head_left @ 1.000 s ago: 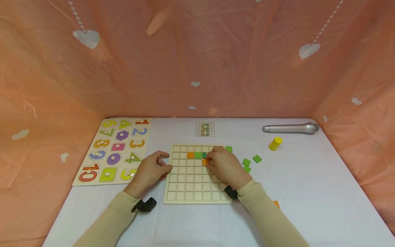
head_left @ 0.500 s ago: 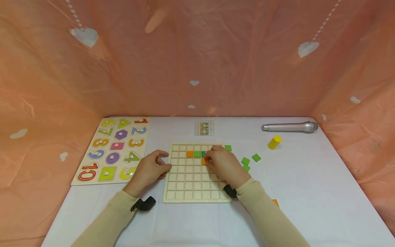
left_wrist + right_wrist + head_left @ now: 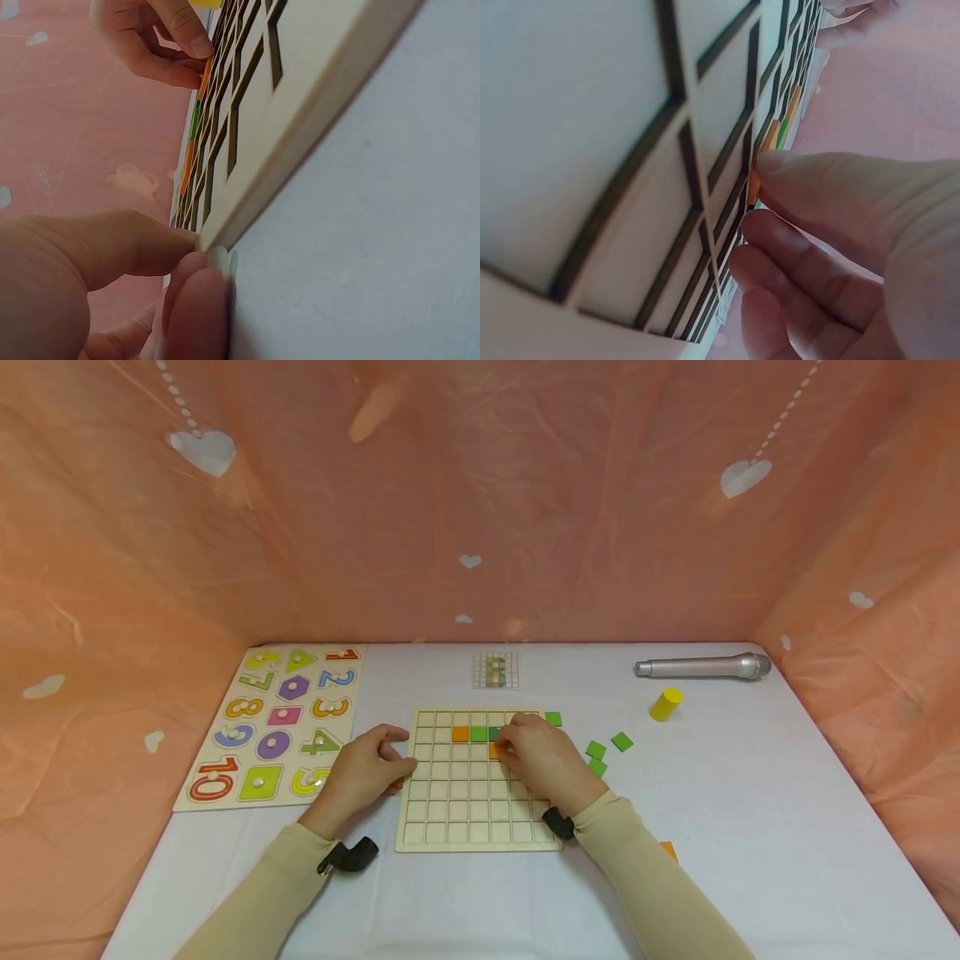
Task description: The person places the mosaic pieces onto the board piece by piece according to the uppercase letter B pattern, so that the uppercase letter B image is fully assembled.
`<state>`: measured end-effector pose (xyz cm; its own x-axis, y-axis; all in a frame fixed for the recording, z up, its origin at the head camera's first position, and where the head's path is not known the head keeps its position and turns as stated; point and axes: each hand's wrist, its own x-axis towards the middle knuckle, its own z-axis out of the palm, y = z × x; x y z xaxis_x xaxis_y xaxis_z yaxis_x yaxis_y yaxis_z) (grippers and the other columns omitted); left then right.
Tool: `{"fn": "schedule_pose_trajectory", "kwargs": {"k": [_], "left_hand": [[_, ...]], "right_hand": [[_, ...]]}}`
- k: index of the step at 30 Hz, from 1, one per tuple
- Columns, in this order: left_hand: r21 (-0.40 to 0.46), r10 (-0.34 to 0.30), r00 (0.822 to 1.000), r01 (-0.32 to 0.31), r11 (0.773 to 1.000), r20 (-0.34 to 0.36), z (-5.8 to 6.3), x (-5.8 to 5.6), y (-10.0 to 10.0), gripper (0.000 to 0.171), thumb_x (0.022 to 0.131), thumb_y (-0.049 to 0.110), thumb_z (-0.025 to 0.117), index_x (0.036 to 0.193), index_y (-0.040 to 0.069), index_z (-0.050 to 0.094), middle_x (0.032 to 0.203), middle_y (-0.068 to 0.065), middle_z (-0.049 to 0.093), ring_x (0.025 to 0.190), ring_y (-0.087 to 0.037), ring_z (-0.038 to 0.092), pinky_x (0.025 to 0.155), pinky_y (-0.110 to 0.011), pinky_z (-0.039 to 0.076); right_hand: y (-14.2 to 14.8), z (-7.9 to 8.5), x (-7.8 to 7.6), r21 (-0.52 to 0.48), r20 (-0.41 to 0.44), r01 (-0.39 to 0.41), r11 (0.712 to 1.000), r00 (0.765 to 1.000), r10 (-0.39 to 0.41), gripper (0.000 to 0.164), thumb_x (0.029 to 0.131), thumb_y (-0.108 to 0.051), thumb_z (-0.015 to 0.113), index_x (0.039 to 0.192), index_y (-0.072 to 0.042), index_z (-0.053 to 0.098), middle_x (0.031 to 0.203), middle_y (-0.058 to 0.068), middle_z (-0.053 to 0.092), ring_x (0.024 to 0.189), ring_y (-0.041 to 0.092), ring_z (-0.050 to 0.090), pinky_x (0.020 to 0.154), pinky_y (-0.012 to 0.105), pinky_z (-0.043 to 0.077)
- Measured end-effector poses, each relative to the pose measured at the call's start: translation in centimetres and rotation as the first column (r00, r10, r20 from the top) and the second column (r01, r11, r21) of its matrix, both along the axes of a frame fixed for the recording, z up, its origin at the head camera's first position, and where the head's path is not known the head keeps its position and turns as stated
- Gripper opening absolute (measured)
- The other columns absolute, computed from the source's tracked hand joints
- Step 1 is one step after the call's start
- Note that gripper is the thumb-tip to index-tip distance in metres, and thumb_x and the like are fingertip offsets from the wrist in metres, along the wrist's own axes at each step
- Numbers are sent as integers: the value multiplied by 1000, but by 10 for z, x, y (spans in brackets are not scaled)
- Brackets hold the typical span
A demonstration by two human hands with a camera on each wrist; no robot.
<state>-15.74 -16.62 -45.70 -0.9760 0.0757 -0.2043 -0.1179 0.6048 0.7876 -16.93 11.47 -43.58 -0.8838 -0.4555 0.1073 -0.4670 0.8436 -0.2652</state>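
Plainly the biggest thing around is the coral fabric (image 3: 600, 527) that walls in the white-covered bench (image 3: 750, 827). Off to the person's left lies a board of numbers and shapes (image 3: 297, 760), and in the middle sits the pale grid board (image 3: 479, 811), nearly all of its squares bare. I'd say the step in hand is seating one more tile in that grid; the next move seems to call for a light, square push until it drops flat, then a lift that doesn't disturb the neighbours.

The left hand (image 3: 360, 777) holds the board's left edge, thumb above and fingers against the side, closed down to the wood's thickness. The right hand (image 3: 546, 758) is drawn to a narrow pinch on an orange tile (image 3: 494, 752), thumb on it, other fingers curled; whether the tile is fully down I can't tell behind those fingertips.

Smaller now: a silver microphone (image 3: 702, 667) on the right, a patterned card (image 3: 495, 671) beyond the grid, and a yellow cylinder (image 3: 666, 703).

Smallest are the tiles. Just beyond the pinched one is a dark green tile (image 3: 494, 734), in a row with a light green tile (image 3: 478, 734) and a second orange tile (image 3: 461, 734). Loose green tiles (image 3: 622, 742) lie near the right hand.
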Motion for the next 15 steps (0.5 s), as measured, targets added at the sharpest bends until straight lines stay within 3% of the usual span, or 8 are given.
{"fn": "schedule_pose_trajectory", "kwargs": {"k": [8, 15], "left_hand": [[5, 18, 1000, -18, 1000, 11, 1, 0, -1, 45, 86, 25, 75, 128, 14, 60, 81, -5, 65, 62, -18, 64, 61, -31, 53], [4, 12, 1000, -12, 1000, 6, 1, 0, 0, 46, 86, 25, 76, 128, 14, 60, 82, -5, 65, 61, -17, 63, 59, -30, 53]], "right_hand": [[5, 6, -1, -38, 38, 2, 999, 999, 0, 12, 91, -23, 74, 101, -16, 76, 93, -5, 64, 86, 12, 60, 73, 29, 55], [42, 20, -1, -95, 113, 138, 986, 985, -127, 18, 93, -24, 72, 107, -14, 74, 94, -4, 63, 82, 13, 57, 76, 32, 52]]}}
